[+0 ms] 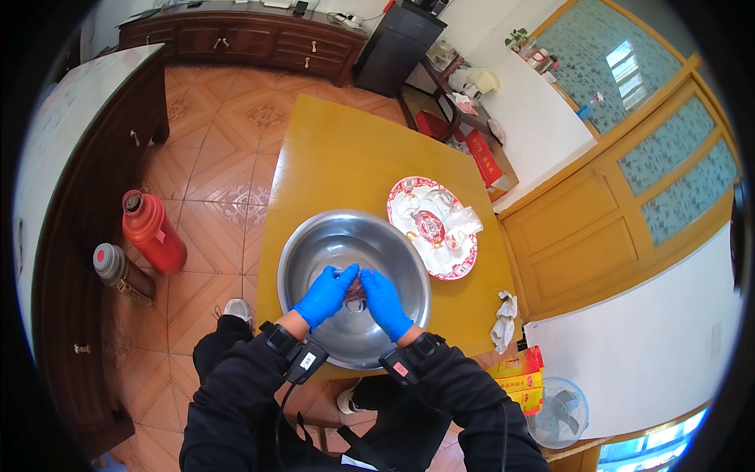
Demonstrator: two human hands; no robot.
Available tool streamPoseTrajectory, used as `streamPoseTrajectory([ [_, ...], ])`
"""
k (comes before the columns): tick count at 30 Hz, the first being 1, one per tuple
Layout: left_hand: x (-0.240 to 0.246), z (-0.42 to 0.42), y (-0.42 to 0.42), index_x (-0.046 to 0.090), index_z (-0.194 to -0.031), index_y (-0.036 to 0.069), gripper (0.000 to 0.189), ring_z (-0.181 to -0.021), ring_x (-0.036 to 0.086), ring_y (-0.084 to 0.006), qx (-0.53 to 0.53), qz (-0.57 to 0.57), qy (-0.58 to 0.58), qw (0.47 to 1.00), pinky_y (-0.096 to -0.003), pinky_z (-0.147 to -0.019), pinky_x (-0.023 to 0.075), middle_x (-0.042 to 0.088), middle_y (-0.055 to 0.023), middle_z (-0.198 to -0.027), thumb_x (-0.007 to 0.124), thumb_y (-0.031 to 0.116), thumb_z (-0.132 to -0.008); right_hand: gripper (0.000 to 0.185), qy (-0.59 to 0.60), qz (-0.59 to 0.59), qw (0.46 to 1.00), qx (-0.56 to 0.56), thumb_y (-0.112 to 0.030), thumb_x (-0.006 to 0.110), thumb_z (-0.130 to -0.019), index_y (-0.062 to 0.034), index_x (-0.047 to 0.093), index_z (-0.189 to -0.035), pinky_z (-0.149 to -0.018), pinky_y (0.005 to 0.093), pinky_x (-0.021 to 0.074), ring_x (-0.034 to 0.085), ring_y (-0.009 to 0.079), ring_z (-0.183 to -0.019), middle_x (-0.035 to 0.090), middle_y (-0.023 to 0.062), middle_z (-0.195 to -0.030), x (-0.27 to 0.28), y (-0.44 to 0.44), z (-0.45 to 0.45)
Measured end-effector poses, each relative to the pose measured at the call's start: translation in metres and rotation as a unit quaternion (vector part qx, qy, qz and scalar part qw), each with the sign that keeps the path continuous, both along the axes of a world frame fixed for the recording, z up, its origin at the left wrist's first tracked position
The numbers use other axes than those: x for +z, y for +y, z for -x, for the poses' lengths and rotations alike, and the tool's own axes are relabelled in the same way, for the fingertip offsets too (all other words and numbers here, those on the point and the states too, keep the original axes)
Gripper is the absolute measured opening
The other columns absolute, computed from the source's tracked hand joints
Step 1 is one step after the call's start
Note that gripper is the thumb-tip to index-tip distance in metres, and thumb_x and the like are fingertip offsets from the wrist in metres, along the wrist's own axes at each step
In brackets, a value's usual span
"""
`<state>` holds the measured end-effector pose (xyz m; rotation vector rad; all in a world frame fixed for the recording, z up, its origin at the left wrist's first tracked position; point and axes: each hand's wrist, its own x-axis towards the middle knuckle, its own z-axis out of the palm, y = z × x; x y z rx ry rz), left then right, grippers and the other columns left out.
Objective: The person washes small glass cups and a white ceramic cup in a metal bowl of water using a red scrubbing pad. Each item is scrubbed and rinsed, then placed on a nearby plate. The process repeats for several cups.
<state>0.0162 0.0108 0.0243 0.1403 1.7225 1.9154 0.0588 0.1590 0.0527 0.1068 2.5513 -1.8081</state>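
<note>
My left hand (328, 295) and my right hand (382, 301), both in blue gloves, meet over the large stainless steel basin (295, 248). Between their fingertips they hold a small dark reddish, wrinkled item (355, 290) whose exact kind I cannot tell. A shiny round spot shows just below it, at the basin's bottom. Right of the basin lies an oval plate (396, 203) with a red and white pattern. On the plate are several small clear glass or plastic pieces and a crumpled clear plastic bag (465, 220).
The yellow table (330, 147) carries a crumpled white cloth or tissue (504, 323) near its right edge. On the tiled floor at left stand a red thermos flask (154, 233) and a brown bottle (125, 274). A fan (559, 410) and a red-yellow bag (519, 380) are at lower right.
</note>
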Motion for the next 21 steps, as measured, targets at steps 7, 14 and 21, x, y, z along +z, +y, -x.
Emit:
streamPoseTrajectory([
  [7,0.013,0.004,-0.008,0.053,-0.118,0.001,0.059,-0.095,0.063,-0.036,0.133,0.254,0.269,0.919,-0.042,-0.082,0.0506,0.063,-0.0223,-0.098,0.069,0.046,-0.082,0.036,-0.008,-0.254,0.961,0.109,-0.034,0.04,-0.1,-0.0064,0.063,-0.106,-0.077,0.0437,0.0492,0.063,0.0373,-0.09,0.066,0.0218,-0.099,-0.006,0.026,0.008],
  [14,0.028,-0.006,-0.012,0.044,-0.138,0.005,0.079,-0.098,0.059,-0.0343,0.09,0.26,0.376,0.884,-0.0421,-0.085,0.0489,0.06,-0.017,-0.109,0.081,0.028,-0.072,0.043,0.01,-0.281,0.957,0.075,-0.027,0.062,-0.09,-0.0059,0.056,-0.127,-0.088,0.0384,0.049,0.063,0.0338,-0.101,0.063,0.0202,-0.116,0.024,0.021,0.002],
  [21,0.027,-0.006,-0.009,0.036,-0.145,0.006,0.089,-0.1,0.056,-0.0333,0.09,0.204,0.514,0.828,-0.0434,-0.09,0.0436,0.063,-0.0135,-0.106,0.08,0.02,-0.069,0.069,0.046,-0.32,0.94,0.11,-0.035,0.074,-0.078,0.0001,0.05,-0.132,-0.095,0.0427,0.0457,0.056,0.0386,-0.112,0.058,0.0246,-0.122,0.064,0.002,0.0],
])
